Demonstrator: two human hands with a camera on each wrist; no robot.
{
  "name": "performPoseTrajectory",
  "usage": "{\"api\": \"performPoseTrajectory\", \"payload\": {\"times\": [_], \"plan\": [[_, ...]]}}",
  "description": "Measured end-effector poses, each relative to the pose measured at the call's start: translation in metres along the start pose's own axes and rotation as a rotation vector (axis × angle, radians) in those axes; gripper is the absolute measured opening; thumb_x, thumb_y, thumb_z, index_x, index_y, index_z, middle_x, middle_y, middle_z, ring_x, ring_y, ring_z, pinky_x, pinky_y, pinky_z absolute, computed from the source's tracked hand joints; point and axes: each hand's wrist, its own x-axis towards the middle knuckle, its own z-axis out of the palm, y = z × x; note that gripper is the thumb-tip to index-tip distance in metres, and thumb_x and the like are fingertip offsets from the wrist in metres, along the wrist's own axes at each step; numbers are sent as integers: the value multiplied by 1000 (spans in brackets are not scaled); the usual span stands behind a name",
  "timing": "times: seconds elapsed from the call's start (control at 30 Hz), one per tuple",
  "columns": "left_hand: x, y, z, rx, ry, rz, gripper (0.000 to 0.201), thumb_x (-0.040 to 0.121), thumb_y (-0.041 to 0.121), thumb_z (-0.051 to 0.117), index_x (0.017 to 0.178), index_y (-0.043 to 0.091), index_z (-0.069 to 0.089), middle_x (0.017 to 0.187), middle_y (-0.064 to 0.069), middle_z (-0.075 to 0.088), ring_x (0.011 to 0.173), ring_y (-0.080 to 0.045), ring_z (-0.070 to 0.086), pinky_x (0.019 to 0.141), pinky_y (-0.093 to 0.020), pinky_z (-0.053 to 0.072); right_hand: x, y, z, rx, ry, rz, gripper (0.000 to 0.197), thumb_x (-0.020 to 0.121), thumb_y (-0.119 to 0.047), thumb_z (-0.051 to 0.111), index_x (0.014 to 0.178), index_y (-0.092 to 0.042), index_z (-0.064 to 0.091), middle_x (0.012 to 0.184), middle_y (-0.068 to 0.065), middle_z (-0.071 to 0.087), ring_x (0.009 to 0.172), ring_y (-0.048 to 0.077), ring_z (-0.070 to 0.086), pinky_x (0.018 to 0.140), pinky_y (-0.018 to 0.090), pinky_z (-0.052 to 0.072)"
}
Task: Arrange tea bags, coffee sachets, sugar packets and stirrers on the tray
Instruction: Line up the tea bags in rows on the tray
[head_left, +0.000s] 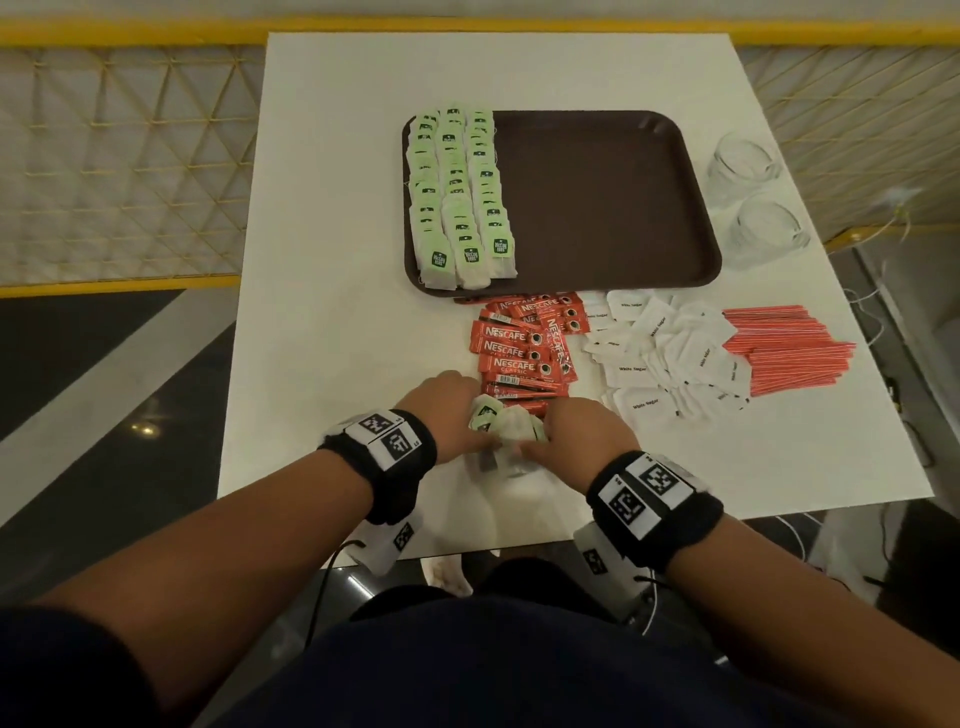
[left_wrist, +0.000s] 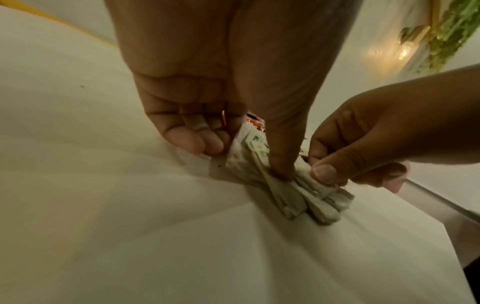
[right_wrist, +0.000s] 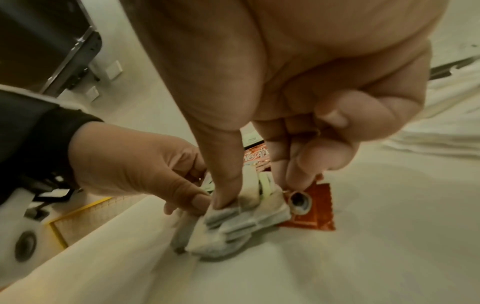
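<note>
Both hands, the left hand and right hand, pinch a small bunch of tea bags at lower centre, partly covering it. The brown tray holds three rows of tea bags at its left side.

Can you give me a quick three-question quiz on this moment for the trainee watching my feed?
1. True or false: the coffee sachets already lie on the tray.
2. Which things are lined up in rows on the tray? A) sugar packets B) tea bags C) stirrers
3. What do the left hand and the right hand grip between them at the table's near edge?

Key:
1. False; they lie on the table, in front of the tray.
2. B; the tea bags on the tray fill its left part, while the sugar packets and stirrers lie on the table.
3. A loose bunch of tea bags, pinched by both hands.
</note>
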Motion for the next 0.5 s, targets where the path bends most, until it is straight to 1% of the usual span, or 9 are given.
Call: {"api": "performPoseTrajectory", "payload": {"times": [0.07,0.13,0.23,0.3,0.4,0.5], "plan": [[-1,0,2,-37,0,-2,36,79,46,75,92,21,53,92,0,53,83,-20,54,69,-29,40,1,0,1,41,2,13,38,84,-39,66,65,-23,36,67,-5,44,70,19,49,50,23,27],[-2,-1,5,-73,8,-13,32,81,43,74,87,24,50,86,3,52,79,-17,52,67,-27,38,2,0,4,101,1,32,34,82,-36,67,66,-21,40,69,-2,48,68,19,50,51,25,30],[-4,-5,7,-116,31,-25,28,85,40,71,82,25,47,78,8,50,76,-16,50,65,-27,35,3,1,7,208,20,53,24,80,-29,68,70,-20,48,70,-3,53,65,14,50,54,26,34],[-5,-8,6,-162,54,-21,23,86,35,71,85,22,52,80,6,54,77,-18,53,65,-28,36,5,-1,8,248,38,39,22,81,-24,67,70,-21,49,69,-4,53,63,13,49,54,25,34],[-7,-15,1,-250,128,-36,18,85,28,72,94,19,59,90,1,63,82,-19,57,69,-28,40,9,-3,4,316,51,21,16,82,-19,68,74,-17,54,67,-4,53,63,14,50,55,24,37],[-10,-26,-7,-314,172,-75,13,87,25,70,91,22,59,90,2,64,82,-18,58,69,-28,40,13,-3,-2,376,57,-3,13,82,-18,68,75,-15,57,67,-2,59,64,16,56,57,25,43]]}}
